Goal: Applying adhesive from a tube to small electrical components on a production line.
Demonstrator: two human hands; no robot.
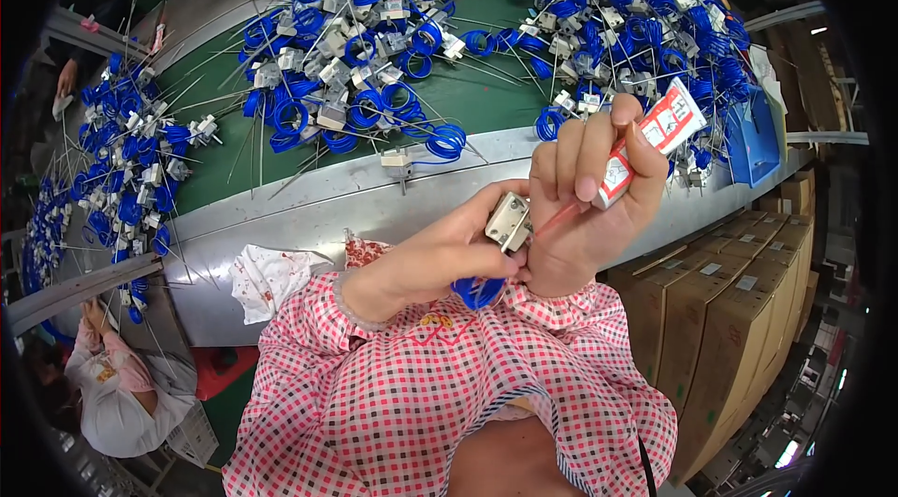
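I see L hand (447, 254) pinch a box (510, 219), prob to keep it steady b/c R hand (591, 202) grips a tube (660, 128) aimed at it

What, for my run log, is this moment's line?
left hand: holds beige block; right hand: holds red-white tube, nozzle near block; bench: blue coils

On my camera I see boxes (739, 310) at right, a blue bin (754, 142) near them, a red stool (217, 374) at left.
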